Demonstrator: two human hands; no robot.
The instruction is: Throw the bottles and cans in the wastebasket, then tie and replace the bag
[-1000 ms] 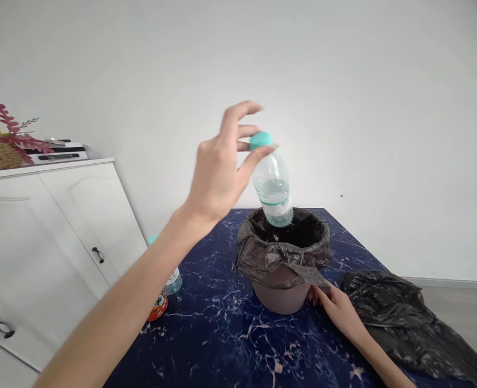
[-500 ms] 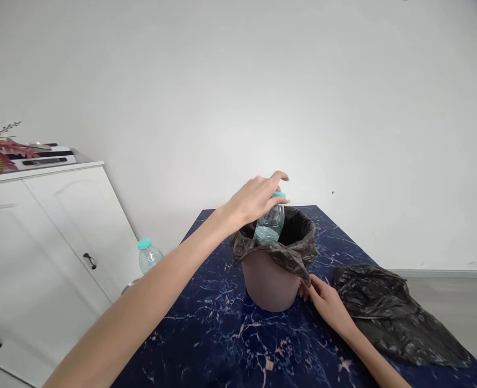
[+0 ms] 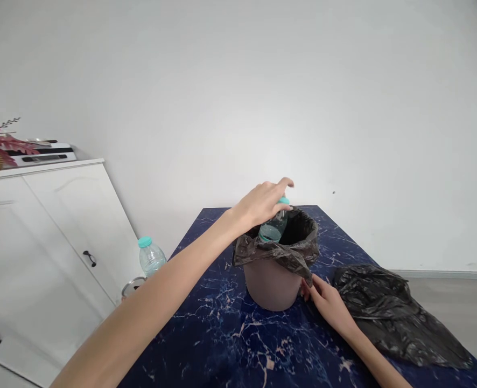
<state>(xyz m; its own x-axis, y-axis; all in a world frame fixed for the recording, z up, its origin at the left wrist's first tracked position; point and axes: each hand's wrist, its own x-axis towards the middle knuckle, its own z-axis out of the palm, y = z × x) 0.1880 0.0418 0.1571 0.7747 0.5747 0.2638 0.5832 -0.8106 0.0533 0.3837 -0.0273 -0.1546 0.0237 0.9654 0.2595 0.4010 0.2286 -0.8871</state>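
Observation:
My left hand (image 3: pixel 266 203) grips a clear plastic bottle (image 3: pixel 274 225) near its turquoise cap, and the bottle's lower part is inside the mouth of the bin. The bin (image 3: pixel 271 284) is brownish grey and stands upright on the table. A black bin bag (image 3: pixel 276 255) lines it, folded over the rim. At the bin's lower right, my right hand (image 3: pixel 328 303) has thumb and fingers closed on a hanging corner of that bag. The bin's inner bottom is hidden.
Another turquoise-capped bottle (image 3: pixel 152 257) and a can (image 3: pixel 132 286) stand left of my forearm, partly covered by it. A crumpled black plastic bag (image 3: pixel 387 310) lies on the blue marbled table (image 3: pixel 230 345) at right. A white cabinet (image 3: pixel 61 231) stands at left; a wall rises behind.
My left hand has lowered slightly and shifted a little right, taking the bottle deeper into the lined bin. My right hand stays at the bag's corner. More of the can shows.

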